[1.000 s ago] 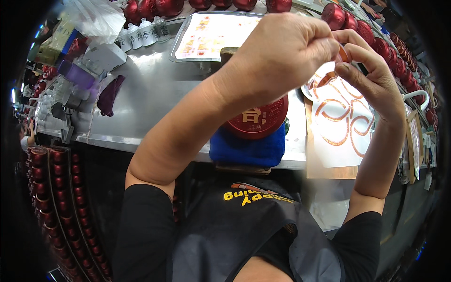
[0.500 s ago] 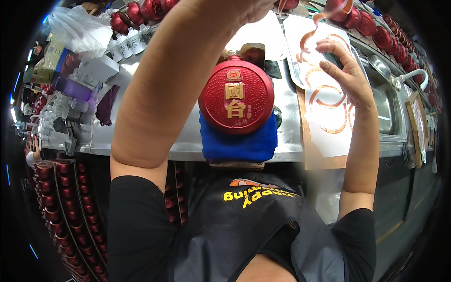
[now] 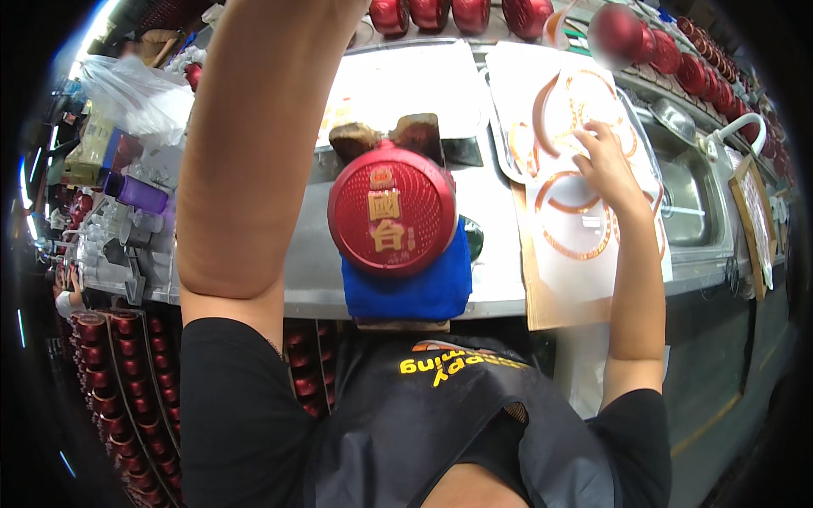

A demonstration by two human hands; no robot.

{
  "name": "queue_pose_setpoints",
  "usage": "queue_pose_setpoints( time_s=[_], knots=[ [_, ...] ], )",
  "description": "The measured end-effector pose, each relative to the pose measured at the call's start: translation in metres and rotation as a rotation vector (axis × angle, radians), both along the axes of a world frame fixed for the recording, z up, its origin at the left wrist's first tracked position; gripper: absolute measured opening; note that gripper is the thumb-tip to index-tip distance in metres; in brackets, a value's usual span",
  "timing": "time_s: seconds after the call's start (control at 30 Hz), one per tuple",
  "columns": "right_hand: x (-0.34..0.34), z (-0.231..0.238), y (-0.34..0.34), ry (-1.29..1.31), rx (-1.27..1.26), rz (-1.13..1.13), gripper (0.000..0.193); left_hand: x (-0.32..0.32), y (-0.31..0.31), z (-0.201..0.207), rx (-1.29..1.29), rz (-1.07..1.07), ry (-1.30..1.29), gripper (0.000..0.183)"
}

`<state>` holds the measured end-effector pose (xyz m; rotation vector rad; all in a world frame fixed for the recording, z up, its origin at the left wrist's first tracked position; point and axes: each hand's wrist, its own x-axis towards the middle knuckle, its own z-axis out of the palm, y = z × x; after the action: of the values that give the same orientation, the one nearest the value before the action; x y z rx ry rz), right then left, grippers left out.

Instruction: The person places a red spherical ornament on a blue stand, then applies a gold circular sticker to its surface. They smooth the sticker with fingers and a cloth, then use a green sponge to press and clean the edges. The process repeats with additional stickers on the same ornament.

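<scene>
A round, flattened red bottle point(image 3: 392, 212) with raised gold characters lies face up before me on a folded blue cloth point(image 3: 406, 288). Its neck end rests in a worn brown support point(image 3: 419, 140). My left forearm reaches past the upper edge, so that hand is out of the picture. To the right, my right hand point(image 3: 608, 165) hovers over or touches white sheets point(image 3: 584, 269) bearing curved orange-and-white strips point(image 3: 576, 245). Its thumb and fingers are apart, with nothing visible between them. Just left of its fingertips is a wider curved orange strip point(image 3: 542, 118).
Red bottles point(image 3: 470, 15) line the far side. A steel sink point(image 3: 684, 203) with a white tap point(image 3: 749, 123) is at the right. At the left are a purple bottle point(image 3: 140, 193) and a plastic bag point(image 3: 140, 93); racks of red bottles point(image 3: 123, 364) stand below.
My view has shifted, and the red bottle appears lower and farther left. My left hand has gone out of the upper edge. My right hand has lowered toward the strip sheets.
</scene>
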<state>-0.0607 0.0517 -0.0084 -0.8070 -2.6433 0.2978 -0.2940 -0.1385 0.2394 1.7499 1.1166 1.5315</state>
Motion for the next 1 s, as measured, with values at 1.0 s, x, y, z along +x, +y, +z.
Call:
queue_pose_setpoints(
  time_s=[1.0],
  knots=[
    [-0.082, 0.123, -0.175, 0.295, -0.216, 0.570, 0.016, -0.064, -0.214, -0.141, -0.490, 0.400, 0.374, 0.037]
  ],
)
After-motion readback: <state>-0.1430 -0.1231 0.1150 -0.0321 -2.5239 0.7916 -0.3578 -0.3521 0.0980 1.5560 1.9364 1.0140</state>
